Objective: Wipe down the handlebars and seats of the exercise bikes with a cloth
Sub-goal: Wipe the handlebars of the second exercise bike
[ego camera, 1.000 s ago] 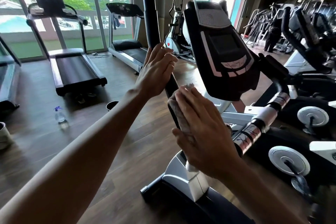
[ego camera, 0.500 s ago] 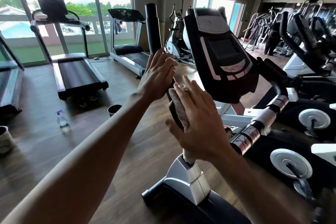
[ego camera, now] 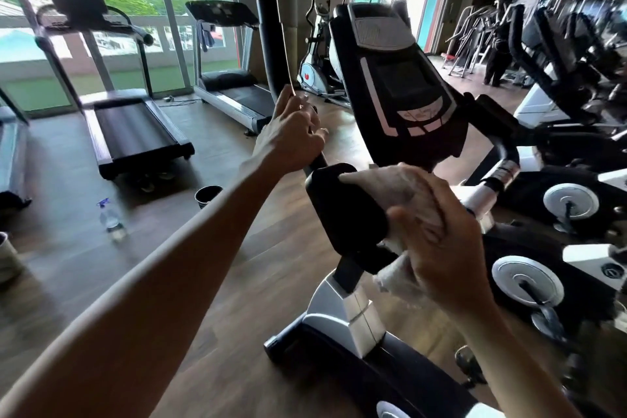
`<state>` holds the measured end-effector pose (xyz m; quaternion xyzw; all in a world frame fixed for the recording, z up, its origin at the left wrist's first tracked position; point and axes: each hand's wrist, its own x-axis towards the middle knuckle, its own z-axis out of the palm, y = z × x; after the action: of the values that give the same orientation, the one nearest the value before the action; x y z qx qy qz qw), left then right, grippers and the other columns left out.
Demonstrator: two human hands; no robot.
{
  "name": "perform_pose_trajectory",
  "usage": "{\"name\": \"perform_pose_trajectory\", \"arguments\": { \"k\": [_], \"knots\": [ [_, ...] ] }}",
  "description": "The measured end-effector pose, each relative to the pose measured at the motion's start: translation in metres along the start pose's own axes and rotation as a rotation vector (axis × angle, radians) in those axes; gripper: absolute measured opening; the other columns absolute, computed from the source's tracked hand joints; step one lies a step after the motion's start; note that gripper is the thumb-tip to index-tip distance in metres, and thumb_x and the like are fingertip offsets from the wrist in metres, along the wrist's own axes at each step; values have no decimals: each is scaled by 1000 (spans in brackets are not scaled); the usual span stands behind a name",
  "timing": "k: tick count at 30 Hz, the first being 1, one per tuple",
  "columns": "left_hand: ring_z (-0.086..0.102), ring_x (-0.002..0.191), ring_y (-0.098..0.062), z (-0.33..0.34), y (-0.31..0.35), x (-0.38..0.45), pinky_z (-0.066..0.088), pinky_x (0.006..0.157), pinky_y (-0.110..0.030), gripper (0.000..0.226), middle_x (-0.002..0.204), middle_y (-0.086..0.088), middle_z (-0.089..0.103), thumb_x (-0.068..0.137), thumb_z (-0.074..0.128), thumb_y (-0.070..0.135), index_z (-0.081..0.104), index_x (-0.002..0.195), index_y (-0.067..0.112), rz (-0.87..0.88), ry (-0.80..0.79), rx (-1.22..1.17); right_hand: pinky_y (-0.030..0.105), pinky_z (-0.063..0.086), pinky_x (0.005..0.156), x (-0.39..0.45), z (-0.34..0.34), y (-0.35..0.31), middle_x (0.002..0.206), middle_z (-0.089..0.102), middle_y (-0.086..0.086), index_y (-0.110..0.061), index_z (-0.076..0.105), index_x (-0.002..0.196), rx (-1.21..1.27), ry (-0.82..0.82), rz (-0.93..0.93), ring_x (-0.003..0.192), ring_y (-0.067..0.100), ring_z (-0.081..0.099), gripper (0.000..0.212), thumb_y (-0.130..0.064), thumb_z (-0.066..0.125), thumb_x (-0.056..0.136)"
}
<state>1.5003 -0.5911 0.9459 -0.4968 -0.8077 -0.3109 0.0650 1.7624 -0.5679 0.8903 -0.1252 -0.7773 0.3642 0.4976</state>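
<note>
A black upright handlebar (ego camera: pixel 271 41) of the exercise bike rises at centre, beside the bike's black console (ego camera: pixel 397 78). My left hand (ego camera: pixel 291 136) grips the handlebar about halfway up. My right hand (ego camera: pixel 441 248) holds a pale crumpled cloth (ego camera: pixel 393 187) lower down and presses it against the wider black padded part (ego camera: pixel 342 210) at the handlebar's base, just above the silver post (ego camera: pixel 342 312). The lower end of the cloth hangs below my palm. No seat is in view.
A spray bottle (ego camera: pixel 110 217) and a dark bucket (ego camera: pixel 207 197) stand on the wooden floor at left. Two treadmills (ego camera: pixel 132 132) line the windows. More bikes (ego camera: pixel 573 200) crowd the right side. A person (ego camera: pixel 497 58) stands far back right.
My right hand has slid the cloth down the handlebar to the padded base. My left hand has kept its grip on the handlebar. The camera has tipped downward.
</note>
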Motion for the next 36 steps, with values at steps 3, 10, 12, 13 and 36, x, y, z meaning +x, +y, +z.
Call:
{"name": "perform_pose_trajectory", "arguments": {
  "k": [3,10,12,13,36],
  "knots": [
    [11,157,-26,12,27,-13,14,124,-46,32,150,-10,47,96,56,42,66,113,17,-53,7,-29,13,52,82,-5,-17,9,119,66,-6,-17,54,133,-51,214,191,103,-3,65,42,-38,63,98],
    [7,158,-23,30,69,-49,46,101,-47,33,143,-11,54,95,57,44,65,106,14,-183,135,117,41,-3,128,-9,-15,21,171,-7,3,-20,10,164,-595,-675,172,157,18,-11,97,-76,24,86],
    [20,155,-22,28,71,-52,46,101,-44,28,136,-11,60,96,59,38,68,98,11,-197,212,52,40,7,128,0,-41,26,172,-3,1,-24,11,161,-543,-829,101,157,14,-6,92,-65,55,91],
    [25,153,-22,28,71,-52,45,105,-45,28,132,-12,63,95,60,35,70,94,9,-195,242,41,38,10,127,3,-49,35,172,2,0,-23,9,161,-582,-845,58,157,15,0,99,-64,64,89],
    [58,129,-26,29,76,-52,47,95,-37,19,135,-5,63,90,61,33,71,82,18,-283,305,178,37,49,85,-26,-4,51,115,65,6,-8,58,128,-304,-160,-18,107,28,61,60,-55,48,92]
  ]
}}
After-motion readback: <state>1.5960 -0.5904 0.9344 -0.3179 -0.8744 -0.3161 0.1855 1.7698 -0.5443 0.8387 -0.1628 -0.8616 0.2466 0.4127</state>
